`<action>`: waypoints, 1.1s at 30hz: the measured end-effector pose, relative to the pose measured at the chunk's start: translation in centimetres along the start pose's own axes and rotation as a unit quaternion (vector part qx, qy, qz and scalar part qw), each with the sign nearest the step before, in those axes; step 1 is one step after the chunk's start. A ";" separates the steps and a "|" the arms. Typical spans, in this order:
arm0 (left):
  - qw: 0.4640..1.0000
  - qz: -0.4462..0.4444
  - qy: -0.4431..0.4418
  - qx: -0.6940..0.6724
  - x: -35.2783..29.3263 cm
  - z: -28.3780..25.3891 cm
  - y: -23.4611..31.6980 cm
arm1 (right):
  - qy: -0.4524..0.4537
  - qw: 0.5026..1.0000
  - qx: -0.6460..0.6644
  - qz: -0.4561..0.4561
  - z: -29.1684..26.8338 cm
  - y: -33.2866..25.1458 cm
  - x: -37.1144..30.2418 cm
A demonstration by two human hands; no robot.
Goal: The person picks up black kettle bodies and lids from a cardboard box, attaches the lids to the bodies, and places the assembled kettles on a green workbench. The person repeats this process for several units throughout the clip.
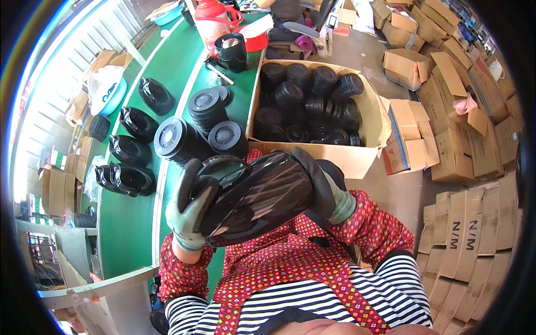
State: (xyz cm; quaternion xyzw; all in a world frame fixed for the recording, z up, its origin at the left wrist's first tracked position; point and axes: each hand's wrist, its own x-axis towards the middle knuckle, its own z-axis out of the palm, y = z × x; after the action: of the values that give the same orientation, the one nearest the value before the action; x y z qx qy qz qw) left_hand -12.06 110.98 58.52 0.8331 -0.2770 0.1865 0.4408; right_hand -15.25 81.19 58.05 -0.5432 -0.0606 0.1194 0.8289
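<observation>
Tilted across my front is a large glossy black jug body [268, 195] with a loop handle. My left hand [190, 209], in a grey-green glove with dark fingers, grips its left end by the handle. At the other end, my right hand [326, 192], gloved alike, closes round the rim; part of its fingers is hidden behind the body. Just beyond my left hand stand stacks of black round discs [180, 139] on the green table [131, 223]. An open cardboard box [318, 156] beyond my right hand holds several more stacked black round parts [288, 94].
Several glossy black spouted pieces [139, 124] line the table's left side. Farther back are a black pitcher [231, 53] and a red-and-white jug [215, 22]. Closed cartons [466, 234] are piled at the right, with opened boxes [407, 67] behind.
</observation>
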 end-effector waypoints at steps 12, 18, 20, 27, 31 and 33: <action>0.996 0.078 -0.041 0.016 2.4 -0.1 1.0 | 0.057 0.991 0.081 -0.092 -0.6 4.7 1.0; 0.920 -0.224 -0.066 -0.316 -1.5 1.2 -4.0 | 0.045 0.993 0.036 -0.108 0.5 3.1 -0.4; 0.929 -0.201 -0.153 -0.272 -5.5 3.8 -8.1 | -0.043 0.937 -0.195 -0.288 -0.9 3.6 0.4; 0.871 -0.293 -0.114 -0.378 -5.0 3.9 -10.2 | 0.017 0.983 0.030 -0.180 0.2 4.7 0.4; 0.896 -0.284 -0.048 -0.336 -2.4 3.1 -8.7 | 0.056 0.975 0.195 -0.087 -2.6 11.3 1.6; 0.821 -0.301 0.005 -0.485 -3.6 3.9 -8.4 | 0.077 0.986 0.131 -0.067 -1.5 9.1 2.3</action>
State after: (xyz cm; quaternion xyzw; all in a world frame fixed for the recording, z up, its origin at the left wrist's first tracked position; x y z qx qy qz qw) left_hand -9.36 112.66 49.13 0.5528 -0.0650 -0.1096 0.8235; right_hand -13.91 83.94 49.04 -0.4321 -0.0168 0.0289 0.9012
